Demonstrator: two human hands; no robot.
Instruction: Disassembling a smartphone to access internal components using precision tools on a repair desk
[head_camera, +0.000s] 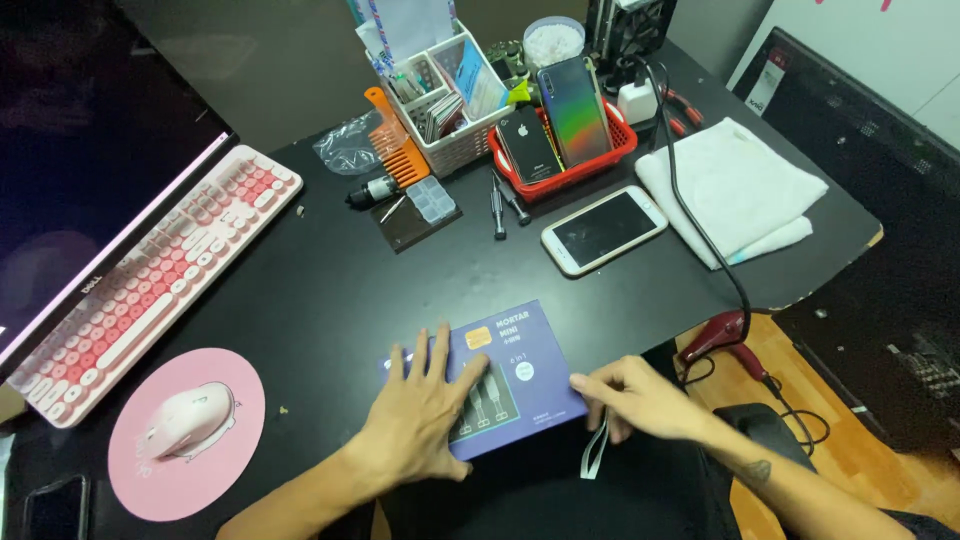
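The left hand (425, 410) lies flat, fingers spread, pressing on a flat purple-blue cardboard tool-kit box (505, 370) at the near edge of the black desk (330, 290); the right hand's (640, 400) fingers curl on the box's right end, seemingly pinching a pale ribbon tab (597, 450). A hard tug could slide the smooth box off the edge or tear the thin tab. Beyond lie a glossy white smartphone (603, 229) and a soft folded white cloth (735, 190).
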